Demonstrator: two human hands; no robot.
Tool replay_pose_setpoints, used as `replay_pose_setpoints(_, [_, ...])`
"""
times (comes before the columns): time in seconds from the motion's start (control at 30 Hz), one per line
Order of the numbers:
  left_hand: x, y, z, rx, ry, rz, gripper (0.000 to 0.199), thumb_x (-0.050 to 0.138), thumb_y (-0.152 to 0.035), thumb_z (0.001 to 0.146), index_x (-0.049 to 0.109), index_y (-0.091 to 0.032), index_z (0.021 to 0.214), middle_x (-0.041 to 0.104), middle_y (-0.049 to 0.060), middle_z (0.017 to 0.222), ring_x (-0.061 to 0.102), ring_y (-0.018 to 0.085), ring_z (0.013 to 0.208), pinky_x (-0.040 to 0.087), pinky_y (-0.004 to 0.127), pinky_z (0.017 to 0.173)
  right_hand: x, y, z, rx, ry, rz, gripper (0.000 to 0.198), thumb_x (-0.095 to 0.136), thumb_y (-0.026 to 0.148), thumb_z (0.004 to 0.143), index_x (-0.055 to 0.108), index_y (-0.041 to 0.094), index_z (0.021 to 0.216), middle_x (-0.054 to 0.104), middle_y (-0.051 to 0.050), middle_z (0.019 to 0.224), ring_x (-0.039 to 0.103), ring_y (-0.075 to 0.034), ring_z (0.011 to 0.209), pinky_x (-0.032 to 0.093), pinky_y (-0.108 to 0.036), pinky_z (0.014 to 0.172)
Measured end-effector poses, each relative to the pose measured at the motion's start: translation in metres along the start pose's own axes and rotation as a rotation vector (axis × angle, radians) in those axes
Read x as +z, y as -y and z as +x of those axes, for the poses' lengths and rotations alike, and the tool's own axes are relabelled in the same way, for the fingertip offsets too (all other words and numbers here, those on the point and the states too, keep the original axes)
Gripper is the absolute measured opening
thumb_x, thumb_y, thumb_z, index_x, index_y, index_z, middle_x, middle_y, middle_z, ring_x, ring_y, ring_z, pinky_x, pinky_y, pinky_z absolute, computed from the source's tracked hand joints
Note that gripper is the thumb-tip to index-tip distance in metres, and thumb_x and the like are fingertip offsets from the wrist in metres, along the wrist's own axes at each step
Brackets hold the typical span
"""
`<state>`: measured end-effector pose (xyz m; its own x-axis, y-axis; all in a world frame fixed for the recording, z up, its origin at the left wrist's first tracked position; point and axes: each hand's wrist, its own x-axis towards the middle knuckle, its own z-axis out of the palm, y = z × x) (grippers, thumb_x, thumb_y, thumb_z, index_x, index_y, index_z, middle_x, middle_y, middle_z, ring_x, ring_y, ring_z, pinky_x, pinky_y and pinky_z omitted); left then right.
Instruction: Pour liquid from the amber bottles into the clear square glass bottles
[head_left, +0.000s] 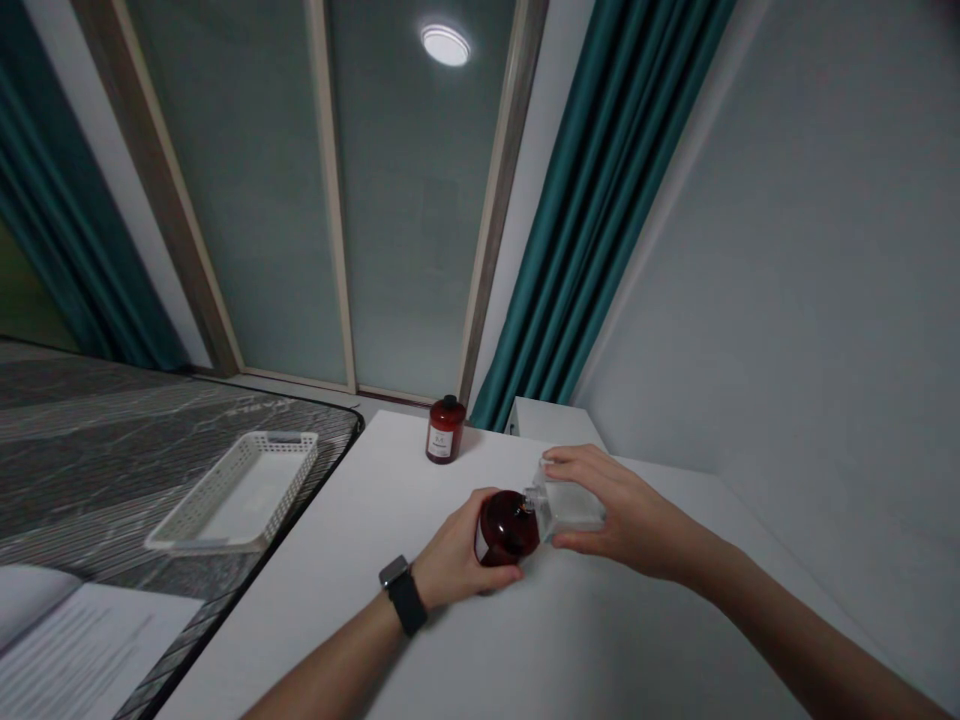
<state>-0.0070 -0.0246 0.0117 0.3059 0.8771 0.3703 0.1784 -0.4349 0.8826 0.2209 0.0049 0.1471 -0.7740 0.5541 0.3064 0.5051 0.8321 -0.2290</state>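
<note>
My left hand (466, 553) is closed around a dark red bottle (511, 527) with a pale label partly under the fingers. My right hand (600, 500) grips a clear square bottle (568, 504), tipped on its side. Its neck meets the mouth of the red bottle, which leans toward it. Whether liquid is passing between them I cannot tell. Farther back on the white table (360, 530) a second red bottle (445, 430) stands upright, with a black cap and a white label.
To the left, a white perforated basket (281, 445) rests on a grey marble-patterned surface (82, 430). An open book (112, 640) lies nearer. Behind the table are a white cabinet (555, 415), a teal curtain (600, 200) and glass doors (405, 220). A grey wall (810, 250) bounds the right.
</note>
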Motion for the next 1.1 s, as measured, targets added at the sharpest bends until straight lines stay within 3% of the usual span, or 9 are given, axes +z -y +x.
replay_pose_setpoints(1.1, [0.0028, 0.0001, -0.0005, 0.006, -0.004, -0.015, 0.074, 0.083, -0.022, 0.064, 0.044, -0.019, 0.128, 0.060, 0.008, 0.122, 0.060, 0.028, 0.109, 0.047, 0.040, 0.096, -0.0015, -0.0020, 0.0001, -0.042, 0.002, -0.017, 0.057, 0.081, 0.027, 0.073, 0.058, 0.023, 0.125, 0.062, -0.012, 0.131, 0.057, -0.028, 0.122, 0.050, -0.046, 0.103])
